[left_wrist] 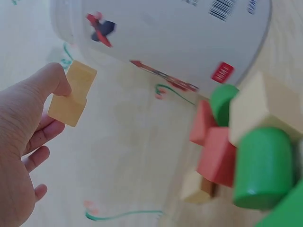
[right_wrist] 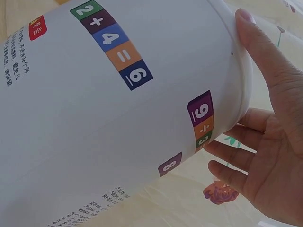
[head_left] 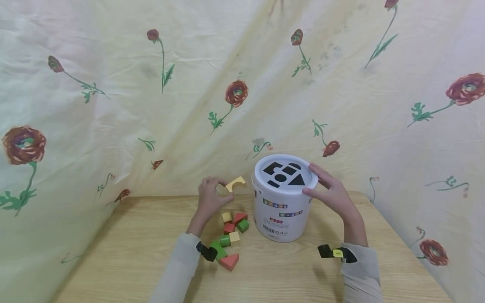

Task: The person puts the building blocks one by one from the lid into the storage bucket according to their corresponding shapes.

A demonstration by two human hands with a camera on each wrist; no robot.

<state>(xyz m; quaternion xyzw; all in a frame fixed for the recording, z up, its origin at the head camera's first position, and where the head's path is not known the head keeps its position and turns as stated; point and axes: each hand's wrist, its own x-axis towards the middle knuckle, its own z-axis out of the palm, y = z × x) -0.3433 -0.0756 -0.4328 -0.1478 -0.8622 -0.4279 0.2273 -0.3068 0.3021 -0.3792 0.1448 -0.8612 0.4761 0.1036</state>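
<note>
Between thumb and fingers my left hand (head_left: 212, 195) pinches a yellow arch block (head_left: 235, 183), held up just left of a white bucket (head_left: 282, 214). The left wrist view shows the arch block (left_wrist: 73, 93) edge-on, apart from the bucket wall. The bucket stands upright, its white lid (head_left: 282, 162) cut with several shaped holes. My right hand (head_left: 331, 193) grips the right side of the lid rim, thumb in front and fingers round the back. In the right wrist view the thumb of the right hand (right_wrist: 274, 123) lies along the rim, with the fingers bent against the side.
Loose blocks lie left of the bucket on the wooden table (head_left: 151, 244): a red triangle (head_left: 229, 261), a green block (head_left: 218, 249), a green cylinder (head_left: 225, 240), a cream cube (head_left: 235, 238) and several others. A flowered cloth (head_left: 182, 139) hangs behind the table.
</note>
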